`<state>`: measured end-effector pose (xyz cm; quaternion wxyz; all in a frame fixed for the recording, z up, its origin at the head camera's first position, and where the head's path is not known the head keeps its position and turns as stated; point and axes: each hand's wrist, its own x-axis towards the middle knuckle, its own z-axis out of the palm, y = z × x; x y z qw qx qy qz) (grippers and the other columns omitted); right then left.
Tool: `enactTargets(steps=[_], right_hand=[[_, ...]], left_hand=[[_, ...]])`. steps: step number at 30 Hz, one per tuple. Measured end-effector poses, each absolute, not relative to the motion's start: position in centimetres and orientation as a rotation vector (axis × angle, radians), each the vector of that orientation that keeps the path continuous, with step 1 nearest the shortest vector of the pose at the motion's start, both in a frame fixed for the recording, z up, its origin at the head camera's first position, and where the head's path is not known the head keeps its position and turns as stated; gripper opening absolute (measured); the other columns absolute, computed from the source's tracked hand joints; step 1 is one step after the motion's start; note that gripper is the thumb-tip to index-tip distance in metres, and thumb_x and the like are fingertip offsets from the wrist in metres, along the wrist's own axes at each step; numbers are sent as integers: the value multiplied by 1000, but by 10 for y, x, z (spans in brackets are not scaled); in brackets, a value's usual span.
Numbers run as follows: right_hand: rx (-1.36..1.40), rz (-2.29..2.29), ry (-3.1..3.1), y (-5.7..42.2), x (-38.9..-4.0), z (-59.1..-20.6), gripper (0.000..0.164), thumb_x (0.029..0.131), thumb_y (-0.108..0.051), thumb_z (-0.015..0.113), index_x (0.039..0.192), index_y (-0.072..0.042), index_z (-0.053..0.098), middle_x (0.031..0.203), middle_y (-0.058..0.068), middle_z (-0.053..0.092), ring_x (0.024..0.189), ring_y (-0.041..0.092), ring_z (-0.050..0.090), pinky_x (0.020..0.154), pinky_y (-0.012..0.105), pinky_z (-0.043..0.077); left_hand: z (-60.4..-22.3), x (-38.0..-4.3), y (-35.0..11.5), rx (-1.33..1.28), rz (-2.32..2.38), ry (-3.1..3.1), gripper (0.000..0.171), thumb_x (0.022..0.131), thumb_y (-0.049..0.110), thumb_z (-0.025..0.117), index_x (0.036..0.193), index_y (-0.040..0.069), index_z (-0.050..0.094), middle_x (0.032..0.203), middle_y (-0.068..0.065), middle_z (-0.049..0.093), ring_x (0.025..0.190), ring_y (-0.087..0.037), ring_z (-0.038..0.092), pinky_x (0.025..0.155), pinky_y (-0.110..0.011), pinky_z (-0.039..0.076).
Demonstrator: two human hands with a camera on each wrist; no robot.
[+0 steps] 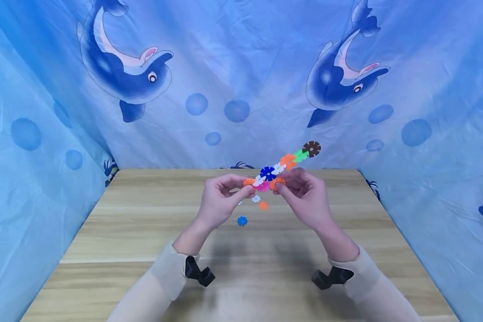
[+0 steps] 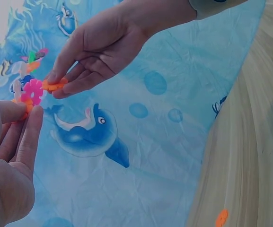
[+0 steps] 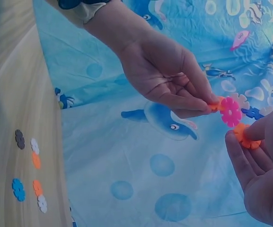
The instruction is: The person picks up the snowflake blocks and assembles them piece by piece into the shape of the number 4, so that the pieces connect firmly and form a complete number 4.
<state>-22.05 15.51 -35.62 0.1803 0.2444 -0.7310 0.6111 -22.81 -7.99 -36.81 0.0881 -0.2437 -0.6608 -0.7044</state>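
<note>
A chain of notched plastic snowflake discs is held up between both hands. In the head view its dark blue disc (image 1: pixel 268 173), orange disc (image 1: pixel 288 161), green disc (image 1: pixel 300 155) and brown disc (image 1: pixel 311 149) slant up to the right, with white discs among them. My left hand (image 1: pixel 221 197) pinches the orange disc (image 3: pixel 215 104) at the chain's near end. A pink disc (image 3: pixel 231 112) branches off beside it. My right hand (image 1: pixel 307 199) pinches another orange disc (image 3: pixel 245 136) between thumb and fingers, right at the pink disc's edge.
Loose discs lie on the wooden table (image 1: pixel 145 232) beyond and below the hands, among them a blue disc (image 1: pixel 242 221), an orange disc (image 1: pixel 263 205) and a white disc (image 1: pixel 256 199). A dark disc (image 3: pixel 20 139) shows in the right wrist view. Blue dolphin-print curtains (image 1: pixel 241 67) enclose the table.
</note>
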Motion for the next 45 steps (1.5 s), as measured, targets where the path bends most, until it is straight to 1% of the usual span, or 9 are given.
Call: enactTargets(steps=[2, 7, 14, 17, 24, 29, 33, 40, 45], right_hand=[[708, 1746, -2022, 154, -222, -356, 16, 95, 8, 73, 111, 8, 70, 97, -5, 79, 82, 9, 80, 77, 28, 67], [747, 1771, -1941, 155, -222, -355, 17, 94, 11, 72, 110, 13, 68, 97, -11, 78, 81, 9, 80, 75, 28, 67], [721, 1773, -1913, 154, -219, -357, 16, 90, 15, 73, 106, 12, 69, 95, -9, 78, 80, 9, 80, 72, 28, 67], [716, 1755, -1922, 154, -218, -360, 14, 90, 15, 73, 103, 12, 69, 93, -12, 78, 79, 7, 80, 71, 27, 67], [746, 1796, -1898, 152, -211, -370, 12, 88, 17, 74, 98, 12, 68, 94, -12, 79, 81, 7, 81, 71, 28, 67], [761, 1790, -1901, 150, -210, -375, 13, 86, 19, 75, 94, 10, 68, 93, -11, 79, 82, 8, 81, 70, 28, 67], [793, 1807, -1904, 151, -210, -376, 14, 86, 20, 75, 93, 10, 67, 93, -11, 79, 83, 9, 81, 72, 30, 67], [814, 1813, -1933, 153, -211, -374, 17, 85, 20, 76, 93, 10, 65, 94, -9, 79, 85, 9, 82, 72, 32, 67], [833, 1791, -1968, 154, -213, -370, 17, 85, 19, 76, 91, 7, 66, 93, -11, 79, 86, 9, 82, 73, 32, 67]], left_hand=[[-366, -228, -79, -730, -2093, -1961, 19, 94, -2, 77, 112, -6, 76, 108, -28, 78, 85, -14, 82, 82, -34, 68], [-364, -229, -77, -735, -2068, -1973, 18, 94, 0, 79, 111, -4, 77, 107, -25, 78, 84, -16, 82, 79, -36, 68], [-366, -227, -72, -744, -2115, -1952, 19, 93, -3, 78, 112, -8, 75, 109, -30, 76, 86, -13, 82, 81, -37, 68], [-370, -225, -70, -756, -2144, -1928, 19, 93, -3, 78, 111, -9, 75, 110, -32, 75, 87, -13, 82, 81, -38, 68], [-380, -219, -72, -702, -2150, -1950, 18, 93, -3, 78, 111, -7, 76, 110, -29, 77, 85, -15, 82, 79, -37, 68], [-385, -218, -74, -677, -2149, -1962, 17, 93, -2, 78, 109, -8, 76, 112, -29, 76, 85, -17, 82, 79, -38, 68], [-387, -219, -75, -684, -2158, -1951, 17, 94, -2, 77, 110, -9, 76, 111, -32, 76, 85, -17, 82, 80, -37, 68], [-388, -220, -74, -679, -2140, -1947, 16, 95, -1, 77, 110, -8, 77, 109, -30, 77, 85, -14, 82, 81, -36, 68], [-388, -221, -72, -673, -2124, -1955, 15, 95, 0, 77, 108, -7, 78, 109, -28, 78, 89, -18, 83, 80, -37, 68]])
